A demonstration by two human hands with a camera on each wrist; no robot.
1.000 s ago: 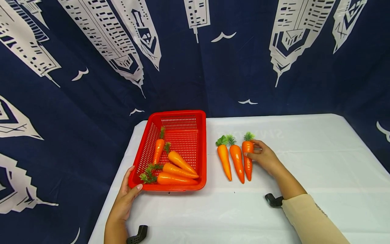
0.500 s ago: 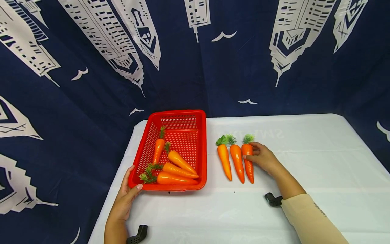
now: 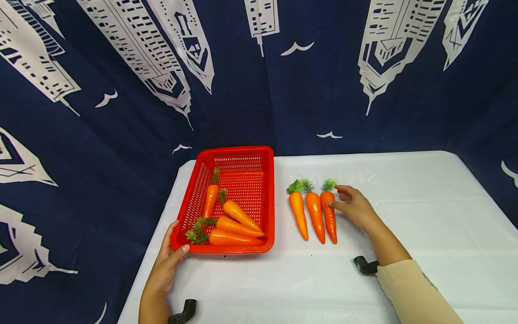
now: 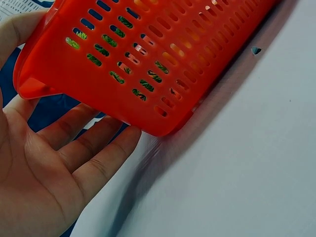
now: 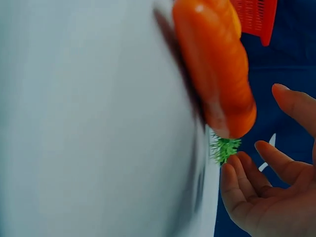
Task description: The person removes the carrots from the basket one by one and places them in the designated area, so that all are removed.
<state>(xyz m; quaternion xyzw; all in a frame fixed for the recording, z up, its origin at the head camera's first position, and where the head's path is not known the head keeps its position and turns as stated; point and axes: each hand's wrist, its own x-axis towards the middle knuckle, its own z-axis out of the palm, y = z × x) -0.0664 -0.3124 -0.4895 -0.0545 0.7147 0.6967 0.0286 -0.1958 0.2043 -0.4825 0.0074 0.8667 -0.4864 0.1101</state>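
Observation:
Three orange toy carrots lie side by side on the white table, leaves pointing away: a left carrot (image 3: 298, 215), a middle carrot (image 3: 314, 217) and a right carrot (image 3: 329, 218). Just right of the last one is my right hand (image 3: 358, 210), thumb and fingers spread with nothing between them. The right wrist view shows a gap between that hand (image 5: 281, 197) and the carrot (image 5: 215, 69). My left hand (image 3: 162, 266) grips the near left corner of a red plastic basket (image 3: 270, 198), thumb over the rim and fingers along the outer wall (image 4: 143, 59).
Several more carrots (image 3: 234, 239) lie inside the basket, mostly toward its near side. The white table (image 3: 425, 216) meets a dark blue curtain (image 3: 243, 108) with white building prints at its back and left. Each wrist carries a black camera (image 3: 366, 266).
The right carrot has turned slightly, its tip swinging right, to line up with its neighbours. My right hand has let go of it and drawn slightly right. The left hand stays still.

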